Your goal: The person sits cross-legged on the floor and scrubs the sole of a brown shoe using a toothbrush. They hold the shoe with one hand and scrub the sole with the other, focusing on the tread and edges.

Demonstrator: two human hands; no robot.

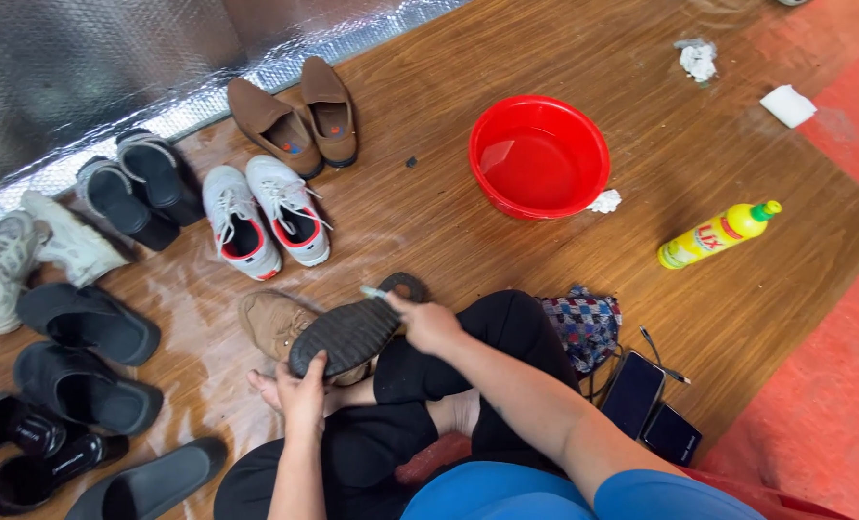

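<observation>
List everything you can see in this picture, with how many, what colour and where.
Shoe being held: one, dark sole up, over the lap.
Small brush: one, pale, at the sole's far end.
Brown shoe: one, on the floor beside the held shoe.
Brown loafers: pair, by the foil wall.
White sneakers: pair, red trim, centre left.
Dark slippers and sandals: several, left side.
Pale sneakers: pair, far left.
Basin: one, red, holding water, centre.
Bottle: one, yellow, green cap, lying right.
Checked cloth: one, by the knee.
Phones: two, dark, lower right.
Tissues: white, top right.
Left hand: fingers gripping the shoe's near end.
Right hand: holding the brush.
</observation>
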